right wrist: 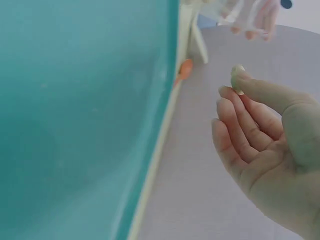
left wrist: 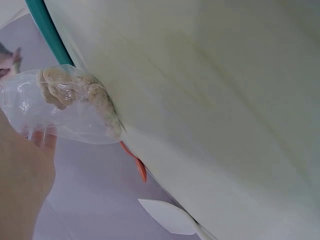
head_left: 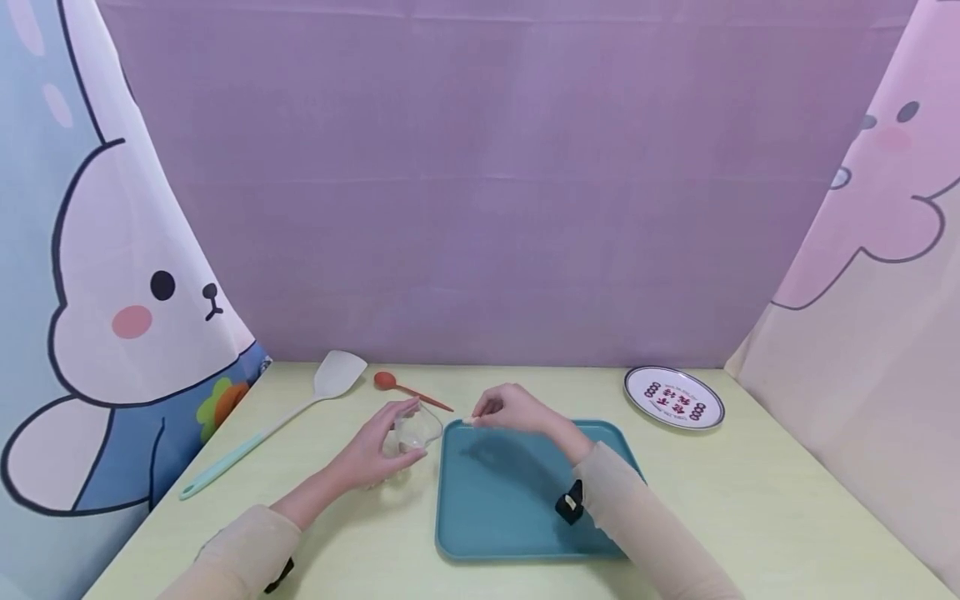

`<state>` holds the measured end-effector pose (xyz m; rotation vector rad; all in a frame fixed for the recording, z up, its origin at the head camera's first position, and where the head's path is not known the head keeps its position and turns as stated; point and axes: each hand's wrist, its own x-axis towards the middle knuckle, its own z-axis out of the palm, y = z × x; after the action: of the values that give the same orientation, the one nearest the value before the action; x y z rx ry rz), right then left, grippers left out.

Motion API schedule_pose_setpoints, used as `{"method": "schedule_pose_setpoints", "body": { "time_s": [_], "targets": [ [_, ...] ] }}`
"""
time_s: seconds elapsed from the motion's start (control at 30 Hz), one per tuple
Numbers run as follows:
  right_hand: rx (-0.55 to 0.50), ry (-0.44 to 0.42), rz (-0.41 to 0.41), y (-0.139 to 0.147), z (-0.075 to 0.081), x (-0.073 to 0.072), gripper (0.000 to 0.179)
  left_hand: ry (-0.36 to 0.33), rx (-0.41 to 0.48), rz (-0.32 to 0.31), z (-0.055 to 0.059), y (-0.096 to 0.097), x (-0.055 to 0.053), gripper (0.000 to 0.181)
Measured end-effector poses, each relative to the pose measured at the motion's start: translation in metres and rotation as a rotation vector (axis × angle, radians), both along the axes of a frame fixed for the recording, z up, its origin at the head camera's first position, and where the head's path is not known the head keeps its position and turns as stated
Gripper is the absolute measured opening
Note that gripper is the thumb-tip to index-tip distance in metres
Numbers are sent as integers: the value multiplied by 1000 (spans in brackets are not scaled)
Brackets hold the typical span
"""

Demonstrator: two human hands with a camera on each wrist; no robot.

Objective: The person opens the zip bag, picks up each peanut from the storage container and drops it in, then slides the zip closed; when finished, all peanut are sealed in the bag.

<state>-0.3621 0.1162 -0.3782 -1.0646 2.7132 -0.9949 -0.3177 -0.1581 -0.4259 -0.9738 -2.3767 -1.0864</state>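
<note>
My left hand (head_left: 371, 450) holds a clear plastic bag (left wrist: 30, 105) at the left edge of the teal tray (head_left: 525, 546). Inside the bag are beige, lumpy pieces (left wrist: 57, 87), seen through the film in the left wrist view. Over the tray's far left corner, my right hand (head_left: 513, 408) pinches a small pale piece (right wrist: 238, 69) between thumb and index finger. Its other fingers are bent in the right wrist view. Only part of the left hand shows in its own wrist view, behind the bag.
Behind the left hand lies a red spoon (head_left: 386, 381). A spatula with a white blade (head_left: 339, 375) and mint handle lies diagonally at left. Near the back right sits a white plate (head_left: 645, 387) with a dark rim and red lettering. A purple cloth (head_left: 487, 183) hangs behind the table.
</note>
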Motion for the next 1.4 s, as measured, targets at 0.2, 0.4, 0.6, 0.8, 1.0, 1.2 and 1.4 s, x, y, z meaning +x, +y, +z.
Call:
{"method": "schedule_pose_setpoints", "body": {
  "time_s": [0.2,0.4,0.6,0.8,1.0,1.2,1.4],
  "targets": [
    [-29,75,-11,-9,20,9,15,-4,3,-4,0,0,0,74],
    [-49,109,44,-26,32,20,16,-21,11,-8,-1,0,0,74],
    [-58,113,111,-44,30,26,15,-24,11,-10,-2,-1,-1,73],
    [-50,106,124,-57,28,29,17,-19,5,-5,-1,-1,-1,74],
    [-41,108,110,-63,23,26,16,-10,0,-1,-2,-1,0,75],
    [-27,98,93,-66,21,25,14,-14,-1,1,-2,-1,0,74],
    [-38,95,87,-67,20,25,15,-6,-3,5,-2,-1,-1,73]
  ]
}}
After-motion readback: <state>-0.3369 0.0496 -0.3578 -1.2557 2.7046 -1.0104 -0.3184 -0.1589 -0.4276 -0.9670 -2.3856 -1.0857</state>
